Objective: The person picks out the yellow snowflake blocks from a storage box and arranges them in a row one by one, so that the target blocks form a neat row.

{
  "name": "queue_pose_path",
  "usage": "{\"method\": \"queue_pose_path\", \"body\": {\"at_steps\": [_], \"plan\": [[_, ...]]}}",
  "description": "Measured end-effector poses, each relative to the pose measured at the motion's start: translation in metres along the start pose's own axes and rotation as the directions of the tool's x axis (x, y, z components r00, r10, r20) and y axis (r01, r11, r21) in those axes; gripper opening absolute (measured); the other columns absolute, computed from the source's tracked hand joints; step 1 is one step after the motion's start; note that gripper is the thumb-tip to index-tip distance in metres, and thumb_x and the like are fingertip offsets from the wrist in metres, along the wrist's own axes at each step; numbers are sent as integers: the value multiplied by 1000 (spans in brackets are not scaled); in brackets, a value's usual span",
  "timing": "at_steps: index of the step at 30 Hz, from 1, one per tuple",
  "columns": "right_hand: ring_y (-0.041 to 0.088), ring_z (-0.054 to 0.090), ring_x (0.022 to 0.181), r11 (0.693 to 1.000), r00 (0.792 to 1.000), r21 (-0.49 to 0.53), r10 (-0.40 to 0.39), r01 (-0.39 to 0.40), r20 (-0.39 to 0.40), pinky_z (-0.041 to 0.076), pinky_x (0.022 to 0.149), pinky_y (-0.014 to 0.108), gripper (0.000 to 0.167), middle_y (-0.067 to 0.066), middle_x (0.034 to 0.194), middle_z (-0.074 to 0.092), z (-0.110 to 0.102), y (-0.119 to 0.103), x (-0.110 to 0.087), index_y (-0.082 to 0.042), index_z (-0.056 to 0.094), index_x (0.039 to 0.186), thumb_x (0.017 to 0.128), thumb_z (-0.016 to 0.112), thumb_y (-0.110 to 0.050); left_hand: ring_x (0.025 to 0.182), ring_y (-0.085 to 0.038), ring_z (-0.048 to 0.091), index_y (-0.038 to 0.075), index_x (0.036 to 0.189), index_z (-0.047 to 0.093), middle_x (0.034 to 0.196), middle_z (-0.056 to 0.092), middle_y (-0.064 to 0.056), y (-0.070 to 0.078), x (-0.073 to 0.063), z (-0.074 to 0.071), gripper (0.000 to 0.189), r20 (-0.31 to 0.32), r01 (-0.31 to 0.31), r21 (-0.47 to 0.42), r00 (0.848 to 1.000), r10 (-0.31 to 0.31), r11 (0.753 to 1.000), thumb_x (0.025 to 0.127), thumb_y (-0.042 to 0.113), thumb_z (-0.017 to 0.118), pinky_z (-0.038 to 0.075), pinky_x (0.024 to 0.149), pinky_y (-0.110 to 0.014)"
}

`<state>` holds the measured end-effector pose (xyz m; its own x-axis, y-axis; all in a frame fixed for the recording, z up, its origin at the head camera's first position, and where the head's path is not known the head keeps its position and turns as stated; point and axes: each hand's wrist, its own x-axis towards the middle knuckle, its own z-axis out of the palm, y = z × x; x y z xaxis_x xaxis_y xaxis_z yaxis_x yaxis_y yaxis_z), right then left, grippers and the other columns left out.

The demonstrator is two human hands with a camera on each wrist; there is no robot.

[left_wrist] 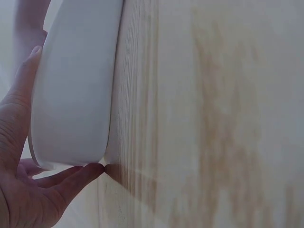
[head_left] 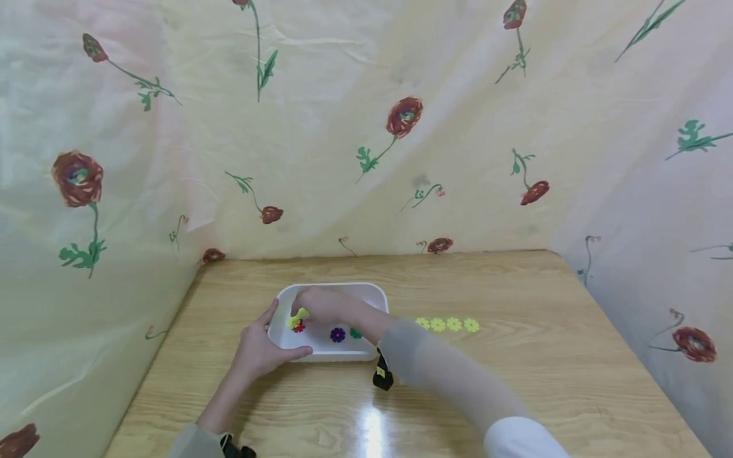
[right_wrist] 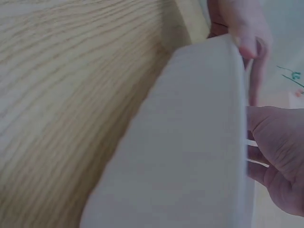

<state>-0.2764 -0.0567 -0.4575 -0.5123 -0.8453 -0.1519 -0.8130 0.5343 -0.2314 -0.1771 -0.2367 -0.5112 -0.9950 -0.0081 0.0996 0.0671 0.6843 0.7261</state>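
A white plastic tray (head_left: pixel 343 354) with rounded corners lies on the wooden table. My left hand (head_left: pixel 258 343) grips its left end, the thumb along the near rim and the fingers around the end wall; the left wrist view shows fingertips (left_wrist: pixel 95 169) low on that wall. My right hand (head_left: pixel 323 305) reaches over the rim into the tray's left part, fingers bent down and pinching a yellow flower-shaped piece (head_left: pixel 296 318). Right under it is a red flower piece (head_left: pixel 298 327). A purple one (head_left: pixel 338 334) and a green one (head_left: pixel 355 333), partly behind the forearm, lie on the tray floor.
Right of the tray, several yellow flower pieces (head_left: pixel 454 324) lie in a row on the wooden table (head_left: pixel 515 381). Flower-printed cloth (head_left: pixel 321 127) hangs behind the table and at both sides. A black wrist strap device (head_left: pixel 382 374) hangs below the right wrist, near the tray's front corner.
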Motion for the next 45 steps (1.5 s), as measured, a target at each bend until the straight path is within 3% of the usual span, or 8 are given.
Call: {"method": "queue_pose_path", "body": {"at_steps": [8,15,18,28,36,45], "plan": [[11,70,120,994,997,-101,-45,50,55,53,105,19,33,-2,128,77,16,-5,3,-16,78,129,98,71,-5,138,-43,59,-5,160,41,156,51,-31,0,0,2,130,-29,-45,-2,999,44,999,61,51,103,55,107,-53],[6,64,98,980,998,-189,-53,57,27,54,93,16,34,-1,116,71,21,-5,4,-17,78,128,94,79,-13,141,-44,56,-2,162,39,159,49,-30,0,-1,1,131,-12,-9,8,1000,10,1000,62,54,101,55,108,-56],[5,63,96,981,999,-191,-42,46,23,54,91,15,33,-2,115,71,23,-5,5,-18,79,127,94,81,-16,141,-43,57,-2,163,38,160,47,-30,0,-1,1,131,-4,-3,5,1000,3,1000,63,55,101,55,107,-55],[7,66,94,988,1000,-151,-17,14,-15,54,89,15,19,-4,107,73,27,-4,7,-15,82,110,91,83,-12,147,-41,52,0,164,36,164,43,-28,-1,-1,1,131,9,17,-8,1000,-17,1000,64,56,100,52,113,-57],[8,68,91,999,999,-44,26,-27,-29,54,86,15,16,-5,99,78,25,0,5,-14,82,102,89,80,-6,147,-42,51,1,164,36,163,45,-28,0,0,2,132,8,18,-3,1000,-18,1000,64,57,100,52,113,-58],[10,70,100,997,998,64,51,-49,-30,57,92,18,20,-4,103,78,18,5,-6,-13,80,106,87,83,-9,147,-43,52,2,165,35,164,44,-27,2,0,2,131,10,40,5,999,-40,999,65,56,100,51,114,-58]]}}
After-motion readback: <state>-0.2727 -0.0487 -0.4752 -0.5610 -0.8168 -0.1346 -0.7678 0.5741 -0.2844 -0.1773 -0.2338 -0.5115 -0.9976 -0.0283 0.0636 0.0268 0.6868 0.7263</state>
